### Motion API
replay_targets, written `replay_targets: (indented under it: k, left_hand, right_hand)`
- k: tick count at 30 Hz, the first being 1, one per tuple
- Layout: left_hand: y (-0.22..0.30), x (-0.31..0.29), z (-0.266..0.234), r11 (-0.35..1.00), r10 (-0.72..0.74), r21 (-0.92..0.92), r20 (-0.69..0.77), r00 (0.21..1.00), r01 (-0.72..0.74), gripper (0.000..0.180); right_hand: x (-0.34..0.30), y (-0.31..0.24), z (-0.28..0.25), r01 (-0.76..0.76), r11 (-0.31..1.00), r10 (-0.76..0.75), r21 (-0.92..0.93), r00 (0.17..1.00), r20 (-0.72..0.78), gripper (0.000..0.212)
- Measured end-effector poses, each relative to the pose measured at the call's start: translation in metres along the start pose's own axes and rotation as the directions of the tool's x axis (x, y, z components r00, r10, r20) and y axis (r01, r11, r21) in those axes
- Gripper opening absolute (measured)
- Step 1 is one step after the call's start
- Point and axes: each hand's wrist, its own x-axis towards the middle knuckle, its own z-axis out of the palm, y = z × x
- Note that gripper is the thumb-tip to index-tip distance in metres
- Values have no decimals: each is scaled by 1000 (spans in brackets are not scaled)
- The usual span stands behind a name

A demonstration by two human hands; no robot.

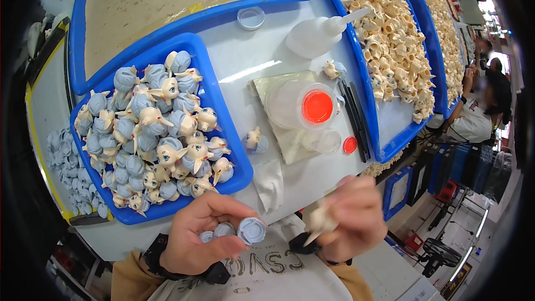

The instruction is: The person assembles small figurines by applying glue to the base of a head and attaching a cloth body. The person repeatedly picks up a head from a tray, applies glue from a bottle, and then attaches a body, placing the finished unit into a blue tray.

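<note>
My left hand is curled around several small, hollow, light blue doll hair pieces; one sits at the fingertips with its open side up. To the right, my right hand is blurred by motion and grips a cream doll head with a pointed ear. A gap separates the head from the blue pieces. Ahead of my left hand, a blue tray is heaped with doll heads that have blue hair fitted. One more blue-haired head lies on the table beside that tray.
A jar with a red opening stands on a pale board, near a white squeeze bottle. Dark sticks lie by a tray of cream heads. Loose blue pieces fill the far left; another person sits at right.
</note>
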Motion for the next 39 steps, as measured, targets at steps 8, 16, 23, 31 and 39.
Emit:
replay_targets:
  k: [8,16,23,31,39]
  left_hand:
    - [1,2,3,999,28,34,-8,1000,-28,32]
    - [-4,1,-2,990,105,90,22,994,-107,32]
    - [-5,2,-7,946,209,237,74,975,-221,31]
    - [12,-2,3,989,-126,78,-41,991,129,57]
    - [14,-1,5,977,-118,180,-4,993,117,57]
  right_hand:
    - [-4,-13,22,10,999,-1,-46,982,187,32]
    - [4,-22,19,62,963,20,-261,954,300,28]
    - [4,-21,19,99,957,-3,-272,943,333,31]
    - [2,-18,31,1,992,42,-126,940,337,38]
    - [-1,-16,37,150,940,-44,-307,944,327,33]
